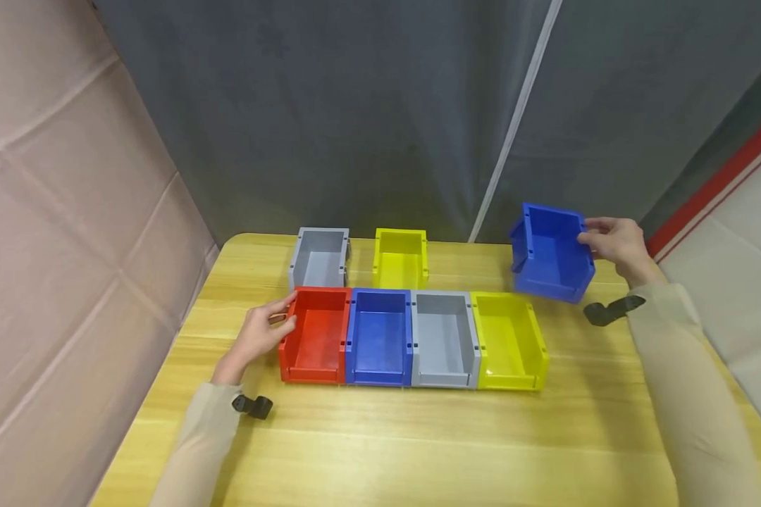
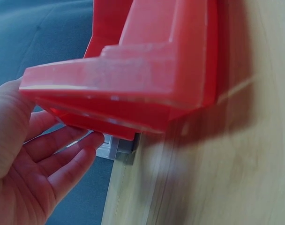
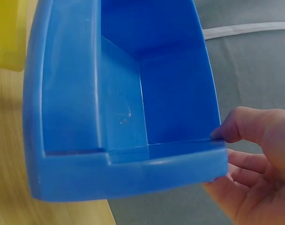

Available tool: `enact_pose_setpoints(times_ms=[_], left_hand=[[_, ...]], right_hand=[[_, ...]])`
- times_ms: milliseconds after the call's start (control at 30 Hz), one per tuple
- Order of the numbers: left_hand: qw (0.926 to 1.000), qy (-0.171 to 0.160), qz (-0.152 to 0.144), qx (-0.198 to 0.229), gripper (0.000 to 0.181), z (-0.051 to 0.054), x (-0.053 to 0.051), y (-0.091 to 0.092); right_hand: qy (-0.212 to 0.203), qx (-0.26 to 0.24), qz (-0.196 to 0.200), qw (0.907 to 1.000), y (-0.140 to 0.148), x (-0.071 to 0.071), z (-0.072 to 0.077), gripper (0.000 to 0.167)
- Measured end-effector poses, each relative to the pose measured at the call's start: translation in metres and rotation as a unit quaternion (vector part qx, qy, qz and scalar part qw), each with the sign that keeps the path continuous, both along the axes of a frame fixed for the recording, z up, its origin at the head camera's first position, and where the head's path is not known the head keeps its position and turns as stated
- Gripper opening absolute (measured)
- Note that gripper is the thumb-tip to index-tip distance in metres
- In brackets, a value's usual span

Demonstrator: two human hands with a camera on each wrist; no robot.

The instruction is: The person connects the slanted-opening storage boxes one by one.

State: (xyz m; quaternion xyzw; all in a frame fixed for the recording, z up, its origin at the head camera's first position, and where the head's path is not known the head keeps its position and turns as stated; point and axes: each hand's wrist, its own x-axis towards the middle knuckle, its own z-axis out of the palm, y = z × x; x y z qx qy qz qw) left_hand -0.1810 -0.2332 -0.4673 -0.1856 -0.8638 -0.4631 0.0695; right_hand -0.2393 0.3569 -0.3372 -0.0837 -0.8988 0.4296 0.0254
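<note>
At the right, my right hand (image 1: 616, 245) pinches the side wall of a blue storage bin (image 1: 548, 278), thumb on the inside and fingers outside. That bin is tilted and held above the table. On the left, my left hand (image 1: 261, 332) holds the left wall of a red bin (image 1: 317, 370), its thumb at the rim and fingers along the outer side in the left wrist view. The red bin heads a side-by-side row with another blue bin (image 1: 380, 352), a grey bin (image 1: 444, 345) and a yellow bin (image 1: 507, 341).
Behind the row stand a second grey bin (image 1: 320, 267) and a second yellow bin (image 1: 399, 267). All rest on a wooden table (image 1: 380, 443). A dark curtain (image 1: 330, 113) hangs at the back edge, with pale walls (image 1: 70, 246) to the sides.
</note>
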Motion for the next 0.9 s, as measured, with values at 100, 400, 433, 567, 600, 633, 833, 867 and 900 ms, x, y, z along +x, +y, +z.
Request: enact_pose_setpoints(times_ms=[100,400,433,567,600,633,833,867,900], left_hand=[[1.0000,-0.002,0.002,-0.002,0.046,0.001,0.000,0.000],[1.0000,-0.004,-0.005,-0.001,0.044,0.022,0.012,0.010],[1.0000,-0.002,-0.006,0.002,0.043,0.024,0.013,0.011],[1.0000,-0.002,0.000,-0.004,0.044,0.017,0.011,0.008],[1.0000,-0.003,0.002,-0.004,0.044,0.013,0.009,0.007],[1.0000,-0.006,0.004,-0.003,0.045,0.008,0.007,0.004],[1.0000,-0.007,0.003,0.001,0.046,0.003,0.004,0.001],[1.0000,-0.004,0.002,0.002,0.045,0.005,0.005,0.002],[1.0000,-0.002,0.000,0.002,0.045,0.009,0.008,0.004]], right_hand=[[-0.001,-0.005,0.006,1.0000,0.008,0.010,0.001,0.055],[-0.002,-0.001,0.038,0.9993,0.030,0.042,-0.003,0.053],[-0.005,0.005,0.041,0.9991,0.031,0.046,-0.003,0.053],[-0.012,0.018,0.053,0.9984,0.037,0.059,-0.007,0.052],[-0.012,0.019,0.056,0.9982,0.039,0.062,-0.008,0.051],[-0.009,0.023,0.060,0.9979,0.040,0.065,-0.010,0.050],[0.020,0.039,0.078,0.9960,0.047,0.080,-0.024,0.043],[0.021,0.042,0.078,0.9959,0.047,0.082,-0.027,0.043],[0.020,0.045,0.077,0.9958,0.048,0.084,-0.029,0.043]])
